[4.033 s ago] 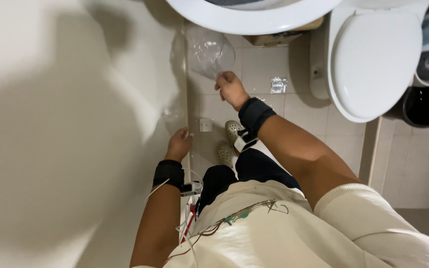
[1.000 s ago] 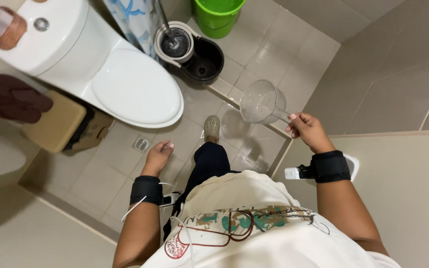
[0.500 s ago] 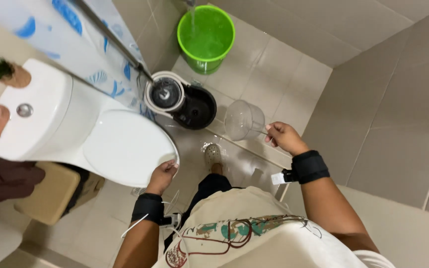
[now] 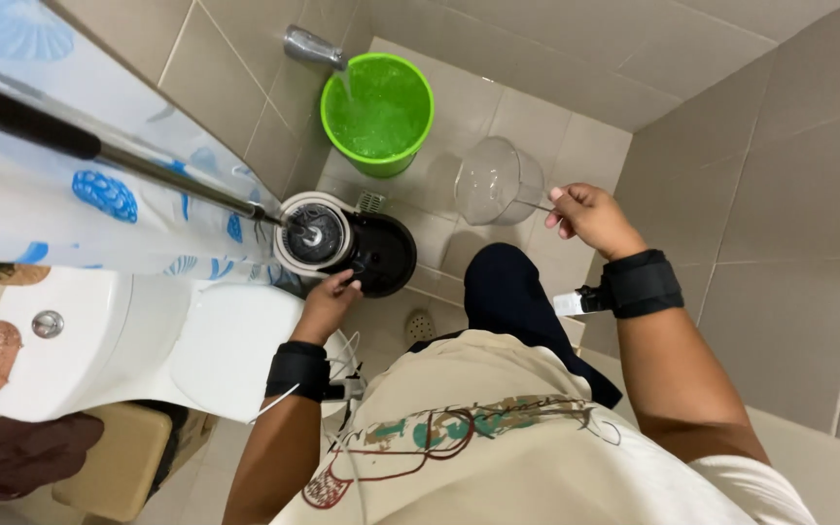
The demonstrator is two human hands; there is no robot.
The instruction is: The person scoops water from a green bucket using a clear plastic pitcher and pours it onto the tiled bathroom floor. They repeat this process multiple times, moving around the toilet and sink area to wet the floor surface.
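1. Right hand point(image 4: 590, 219), right of centre in the frame, is closed around the thin handle of a clear plastic jug point(image 4: 498, 182); the jug hangs just left of the fingers, above the tiled floor point(image 4: 556, 136), its mouth turned sideways.
2. Left hand point(image 4: 328, 303), at centre left, hangs with loosely curled fingers and grips nothing; its fingertips lie at the edge of a black mop bucket point(image 4: 381, 255), but whether they touch it I cannot tell.
3. Inside that bucket sits a pale round spinner basket point(image 4: 311, 233), and a dark mop handle point(image 4: 99, 151) runs from it towards the upper left of the frame.
4. Upper centre, a green bucket point(image 4: 377, 114) stands under a metal tap point(image 4: 308, 46), with water pouring into it.
5. Lower left holds a white toilet point(image 4: 138, 345) with its lid shut, and a blue-patterned shower curtain point(image 4: 60, 204) hangs above it.
6. Both wrists carry black bands point(image 4: 639, 284).
7. Brown slippers point(image 4: 17, 457) lie at the bottom left corner.
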